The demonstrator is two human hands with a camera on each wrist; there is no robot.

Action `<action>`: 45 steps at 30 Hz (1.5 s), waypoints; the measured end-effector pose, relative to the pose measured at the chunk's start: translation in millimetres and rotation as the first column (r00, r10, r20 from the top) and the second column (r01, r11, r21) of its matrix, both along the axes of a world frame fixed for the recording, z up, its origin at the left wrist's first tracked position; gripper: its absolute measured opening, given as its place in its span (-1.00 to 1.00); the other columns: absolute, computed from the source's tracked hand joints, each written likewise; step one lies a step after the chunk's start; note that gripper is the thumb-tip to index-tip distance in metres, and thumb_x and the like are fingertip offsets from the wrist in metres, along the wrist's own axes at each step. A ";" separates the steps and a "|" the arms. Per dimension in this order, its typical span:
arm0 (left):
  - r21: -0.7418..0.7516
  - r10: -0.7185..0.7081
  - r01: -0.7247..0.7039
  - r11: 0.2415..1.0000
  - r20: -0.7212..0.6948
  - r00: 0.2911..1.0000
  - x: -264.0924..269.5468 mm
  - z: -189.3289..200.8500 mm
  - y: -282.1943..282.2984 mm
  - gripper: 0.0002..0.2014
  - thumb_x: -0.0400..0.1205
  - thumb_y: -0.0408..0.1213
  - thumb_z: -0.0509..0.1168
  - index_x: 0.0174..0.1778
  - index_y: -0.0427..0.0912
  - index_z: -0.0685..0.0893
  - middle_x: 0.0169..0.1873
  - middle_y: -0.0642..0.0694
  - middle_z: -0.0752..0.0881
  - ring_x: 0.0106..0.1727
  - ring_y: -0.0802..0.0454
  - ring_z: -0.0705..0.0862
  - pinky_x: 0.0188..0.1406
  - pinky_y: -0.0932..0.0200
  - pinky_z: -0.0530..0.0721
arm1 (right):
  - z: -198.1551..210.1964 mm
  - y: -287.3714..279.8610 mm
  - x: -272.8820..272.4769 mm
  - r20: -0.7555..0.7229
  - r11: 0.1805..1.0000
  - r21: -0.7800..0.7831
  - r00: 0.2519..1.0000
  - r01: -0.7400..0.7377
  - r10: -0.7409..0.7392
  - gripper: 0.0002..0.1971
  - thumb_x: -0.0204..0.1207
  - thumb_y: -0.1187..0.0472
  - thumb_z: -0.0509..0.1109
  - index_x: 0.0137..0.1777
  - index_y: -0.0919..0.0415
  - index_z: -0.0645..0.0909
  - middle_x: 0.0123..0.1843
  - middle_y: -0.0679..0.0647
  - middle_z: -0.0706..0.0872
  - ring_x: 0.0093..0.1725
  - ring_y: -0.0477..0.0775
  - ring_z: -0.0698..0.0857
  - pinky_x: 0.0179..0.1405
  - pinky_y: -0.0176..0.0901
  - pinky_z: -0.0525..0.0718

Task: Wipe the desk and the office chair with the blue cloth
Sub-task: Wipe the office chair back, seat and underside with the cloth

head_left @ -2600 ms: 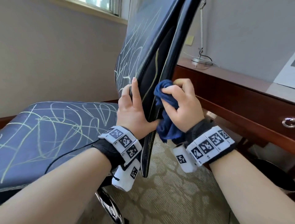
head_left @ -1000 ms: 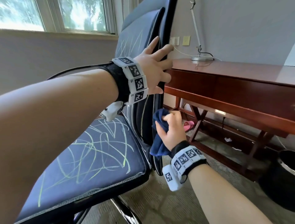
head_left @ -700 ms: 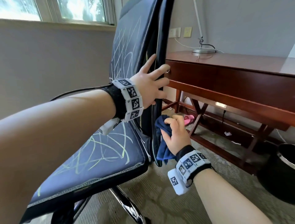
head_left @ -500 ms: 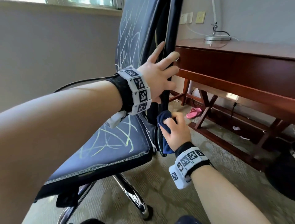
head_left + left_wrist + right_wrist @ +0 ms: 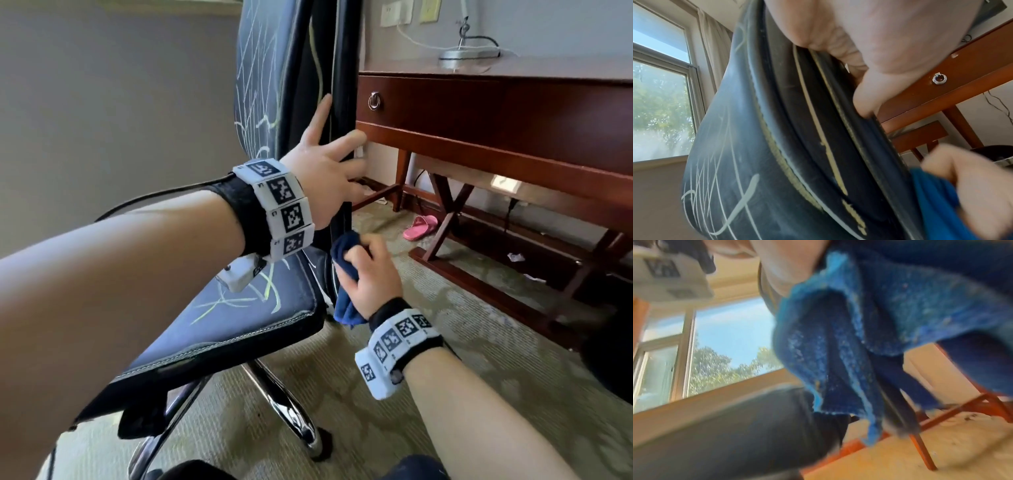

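Observation:
The office chair has a dark blue seat (image 5: 239,308) and an upright backrest (image 5: 263,68), both scribbled with yellow-green chalk lines. My left hand (image 5: 329,164) grips the backrest's black side rim, thumb up along it and fingers across the rear; the left wrist view shows a finger (image 5: 865,104) hooked over that rim (image 5: 838,129). Below it, my right hand (image 5: 370,274) holds the bunched blue cloth (image 5: 344,305) against the rim's lower end. The cloth (image 5: 859,321) carries chalk dust. The brown wooden desk (image 5: 479,102) stands just right of the chair.
A lamp base (image 5: 469,54) with a cord sits on the desk, and a ring pull (image 5: 375,101) marks its drawer. A pink slipper (image 5: 419,228) lies under the desk on the carpet. The chair's chrome legs (image 5: 284,407) spread below. A dark bin (image 5: 613,359) is at right.
My right hand has slid the cloth down the backrest's rim toward the seat. The left hand has shifted lower on the rim, and my view has dropped and come closer.

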State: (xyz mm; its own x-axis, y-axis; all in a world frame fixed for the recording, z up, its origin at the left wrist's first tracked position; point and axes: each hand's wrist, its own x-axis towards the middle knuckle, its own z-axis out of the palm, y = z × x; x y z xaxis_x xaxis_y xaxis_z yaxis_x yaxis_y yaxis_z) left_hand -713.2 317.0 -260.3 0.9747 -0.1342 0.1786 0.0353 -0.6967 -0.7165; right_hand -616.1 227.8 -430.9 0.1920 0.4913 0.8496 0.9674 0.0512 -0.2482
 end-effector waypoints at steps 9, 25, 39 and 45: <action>0.001 -0.162 0.165 0.986 0.187 0.969 -1.4 6.8 19.0 -0.43 0.40 -0.19 -0.14 0.11 -0.13 0.72 0.24 -0.17 0.61 0.44 -0.13 0.46 0.42 -0.47 0.13 | 36.2 -4.3 3.3 -0.145 0.969 0.245 0.988 -0.008 0.045 -0.85 0.39 0.18 0.30 -0.08 0.12 0.41 0.04 0.26 0.54 -0.04 0.06 0.54 -0.05 -0.35 0.48; 0.114 -0.302 0.280 0.953 0.364 0.881 10.3 -7.8 28.9 -0.46 0.68 -0.37 -0.27 -0.20 -0.14 0.67 0.01 -0.11 0.71 0.42 -0.21 0.52 0.40 -0.28 0.42 | 68.1 4.5 1.2 -0.173 0.988 0.149 0.985 0.034 -0.008 -0.80 0.37 0.15 0.31 -0.06 0.23 0.54 0.00 0.23 0.55 -0.06 0.01 0.51 -0.20 -0.36 0.41; 0.106 -0.292 0.272 0.957 0.350 0.890 14.6 -6.3 34.4 -0.41 0.62 -0.38 -0.35 -0.14 -0.18 0.66 0.03 -0.12 0.69 0.44 -0.22 0.49 0.41 -0.32 0.40 | 22.6 -9.6 -2.8 -0.306 0.999 0.034 0.952 0.017 -0.006 -0.77 0.40 0.18 0.32 -0.11 0.39 0.56 -0.05 0.04 0.43 -0.11 -0.04 0.48 -0.17 -0.48 0.38; 0.087 -0.293 0.281 0.956 0.365 0.884 13.4 -7.5 34.2 -0.45 0.61 -0.41 -0.32 -0.12 -0.20 0.64 0.07 -0.14 0.68 0.47 -0.24 0.45 0.44 -0.33 0.35 | 16.1 18.9 -9.1 -0.268 0.996 0.085 0.963 0.017 0.006 -0.86 0.34 0.17 0.26 -0.17 0.09 0.34 -0.06 0.23 0.52 -0.14 0.09 0.54 -0.19 -0.33 0.45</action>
